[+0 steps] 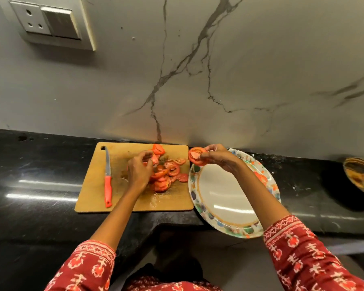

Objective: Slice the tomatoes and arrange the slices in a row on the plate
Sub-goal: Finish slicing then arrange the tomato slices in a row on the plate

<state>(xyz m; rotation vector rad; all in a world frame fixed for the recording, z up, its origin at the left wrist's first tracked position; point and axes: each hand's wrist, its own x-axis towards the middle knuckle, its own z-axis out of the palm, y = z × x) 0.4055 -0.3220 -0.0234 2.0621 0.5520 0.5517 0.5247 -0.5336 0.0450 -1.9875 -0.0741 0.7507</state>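
Slicing looks done: knife (108,181) laid down on cutting board (135,177), slices (166,175) piled there. My right hand (216,157) pinches one slice (195,156) above far rim of plate (221,198). Left hand (140,169) curls into pile; whether gripping, cannot tell. Plate centre bare; red beneath right forearm maybe slice, maybe pattern. Row mostly left.

1. The wall (198,70) stood right behind the cutting board (93,192), closing off the far side.
2. A heap of tomato slices (166,175) took up the board's right half, with the left hand (139,171) over it.
3. The knife (108,181) lay along the left part; bare board showed on either side of it.
4. The plate (219,196) touched the board's right edge, its centre bare under the right forearm (261,192).
5. The near counter (40,206) lay open to the left.
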